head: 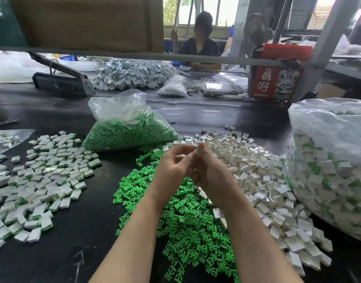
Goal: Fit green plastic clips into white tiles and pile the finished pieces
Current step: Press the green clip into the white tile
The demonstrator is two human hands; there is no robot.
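Black table (73, 231): hands (192, 167) between piles.

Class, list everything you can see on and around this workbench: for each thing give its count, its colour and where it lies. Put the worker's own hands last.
loose clips: one heap, green, centre front
empty tiles: one heap, white, right of centre
finished pieces: one spread pile, white with green edges, left
bag of clips: one, clear, behind the loose clips
large bag: one, clear, holding white and green pieces, far right
red box: one, back right
second person: one, seated behind the bench
hands: left and right together over the heaps, a green clip at the fingertips
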